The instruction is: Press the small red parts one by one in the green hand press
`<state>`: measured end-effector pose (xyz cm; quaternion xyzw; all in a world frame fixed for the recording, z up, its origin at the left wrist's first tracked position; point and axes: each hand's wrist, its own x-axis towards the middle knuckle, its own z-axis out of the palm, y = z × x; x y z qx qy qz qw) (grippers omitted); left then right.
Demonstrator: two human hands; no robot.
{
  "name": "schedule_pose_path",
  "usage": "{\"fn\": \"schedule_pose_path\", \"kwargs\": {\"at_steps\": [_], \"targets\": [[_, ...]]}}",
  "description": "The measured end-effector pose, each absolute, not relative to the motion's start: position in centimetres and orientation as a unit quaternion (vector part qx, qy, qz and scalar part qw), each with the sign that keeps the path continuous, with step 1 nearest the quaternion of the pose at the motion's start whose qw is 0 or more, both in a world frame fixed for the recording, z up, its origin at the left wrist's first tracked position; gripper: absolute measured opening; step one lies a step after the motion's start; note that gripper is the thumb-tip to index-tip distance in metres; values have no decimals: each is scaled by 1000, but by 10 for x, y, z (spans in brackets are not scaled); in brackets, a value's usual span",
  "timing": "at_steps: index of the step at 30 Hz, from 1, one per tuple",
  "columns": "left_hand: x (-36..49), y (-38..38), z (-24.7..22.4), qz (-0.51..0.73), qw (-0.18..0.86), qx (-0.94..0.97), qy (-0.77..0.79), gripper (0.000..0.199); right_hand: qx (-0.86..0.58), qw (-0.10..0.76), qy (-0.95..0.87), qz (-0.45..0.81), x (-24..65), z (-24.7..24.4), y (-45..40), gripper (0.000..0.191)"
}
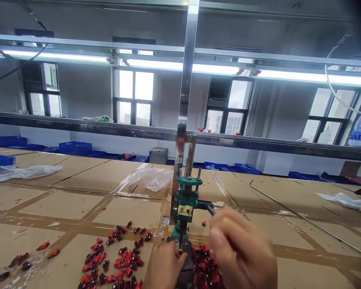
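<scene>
A green hand press [186, 200] with a "2#" label and a coil spring [190, 156] on top stands upright in front of me. My right hand [242, 249], slightly blurred, is closed around the end of the press's lever [211, 210] on its right side. Down at the press base, right under the ram, my left hand [166, 265] has its fingers pinched together; what they hold is mostly hidden. Small red-and-black parts lie in a loose pile [128, 261] to the left of the press and in a denser pile [205, 267] to its right, partly behind my right hand.
Brown cardboard [123, 212] with taped seams covers the table. A thin metal rod [303, 216] lies at right. Clear plastic bags [156, 178] rest farther back. Blue bins [75, 147] line the far side. A metal post [188, 80] and crossbar [132, 130] rise behind the press.
</scene>
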<state>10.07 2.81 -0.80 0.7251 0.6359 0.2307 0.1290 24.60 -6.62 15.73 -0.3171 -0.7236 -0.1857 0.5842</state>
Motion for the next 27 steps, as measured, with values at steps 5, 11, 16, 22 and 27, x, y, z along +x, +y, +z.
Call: {"fn": "schedule_pose_path", "kwargs": {"at_steps": [5,11,16,22,27], "targets": [[123,-4,5,216,259,688,642,31,-397,652,-644,-44,250,252,-18,46],[57,-24,10,212,177,709,649,29,-342,712,-613,5,251,254,6,43],[-13,-18,14,64,118,719,682,24,-301,733,-610,-5,249,246,3,41],[-25,-8,12,1,116,813,571,42,-271,748,-606,-5,248,246,7,40],[-32,2,10,14,29,921,387,39,-269,746,-609,3,250,245,7,39]]}}
